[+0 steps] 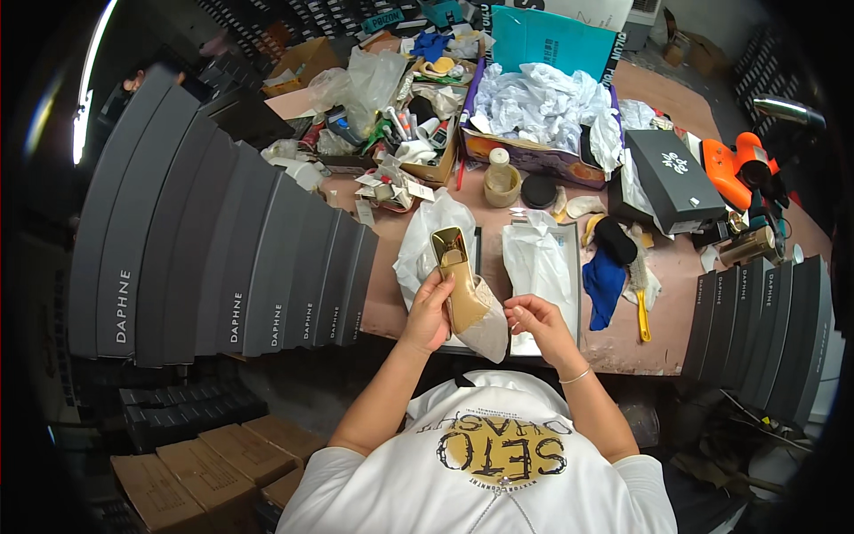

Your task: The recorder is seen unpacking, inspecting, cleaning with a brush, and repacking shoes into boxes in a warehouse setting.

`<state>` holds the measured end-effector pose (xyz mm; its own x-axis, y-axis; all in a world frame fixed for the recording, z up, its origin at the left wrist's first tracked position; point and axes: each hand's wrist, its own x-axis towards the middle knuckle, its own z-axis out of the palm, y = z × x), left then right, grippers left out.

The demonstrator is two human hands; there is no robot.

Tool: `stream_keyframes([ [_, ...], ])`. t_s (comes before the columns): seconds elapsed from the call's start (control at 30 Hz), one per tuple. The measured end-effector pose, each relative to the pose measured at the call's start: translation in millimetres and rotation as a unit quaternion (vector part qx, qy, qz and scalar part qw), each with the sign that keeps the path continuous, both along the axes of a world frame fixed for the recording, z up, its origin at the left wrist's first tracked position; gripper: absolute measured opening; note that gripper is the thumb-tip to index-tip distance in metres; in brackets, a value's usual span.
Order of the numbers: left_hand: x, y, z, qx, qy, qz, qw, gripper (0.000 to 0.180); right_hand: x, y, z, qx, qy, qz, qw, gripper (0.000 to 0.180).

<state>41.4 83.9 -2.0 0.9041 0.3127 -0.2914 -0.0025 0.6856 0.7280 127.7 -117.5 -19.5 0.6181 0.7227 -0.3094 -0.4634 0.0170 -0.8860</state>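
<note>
From where I'm standing, the pinkish-brown counter takes up most of the room in front of the person, and a tall row of dark grey boxes rises along its left side. Toward the back stands a purple carton, heaped with crumpled pale wrapping. Nearer the person, a shallow open box lies on the counter, lined with white paper.

Above the near part of that spot, in front of the person's chest, is a single shoe. It sits between the hands, up against the left and just beside the right. Its underside faces up: a tan sole, a glossy gold block heel pointing away from the person, and a pale grey, sparkly-looking toe tapering down toward the shirt.

The left hand grasps it by the side, around the middle. The right hand is curled, thumb and fingertips close together by the toe; I can't tell whether they touch it or pinch anything.

Farther back stand a jar and a round black lid. A thin bracelet circles the right wrist.
</note>
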Motion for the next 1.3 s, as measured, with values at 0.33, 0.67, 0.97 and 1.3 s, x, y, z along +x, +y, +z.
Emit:
stream_keyframes([
  [0.33,16.1,-27.7,7.4,0.010,0.013,-0.043,0.999,0.024,-10.1,-9.8,-2.2,0.025,-0.013,0.070,0.997,0.069],
  [0.67,6.9,-23.0,-3.5,0.044,0.164,-0.019,0.985,0.067,-5.8,-16.5,12.6,-0.034,-0.333,0.013,0.942,0.053],
  [0.97,7.7,-22.9,-32.5,-0.329,0.051,-0.174,0.927,0.072,-3.2,-2.4,10.3,-0.105,-0.480,0.001,0.871,0.044],
  [1.3,7.4,-56.3,-17.9,-0.248,0.058,-0.119,0.960,0.068,17.5,17.8,28.0,-0.123,-0.430,-0.072,0.891,0.064],
])
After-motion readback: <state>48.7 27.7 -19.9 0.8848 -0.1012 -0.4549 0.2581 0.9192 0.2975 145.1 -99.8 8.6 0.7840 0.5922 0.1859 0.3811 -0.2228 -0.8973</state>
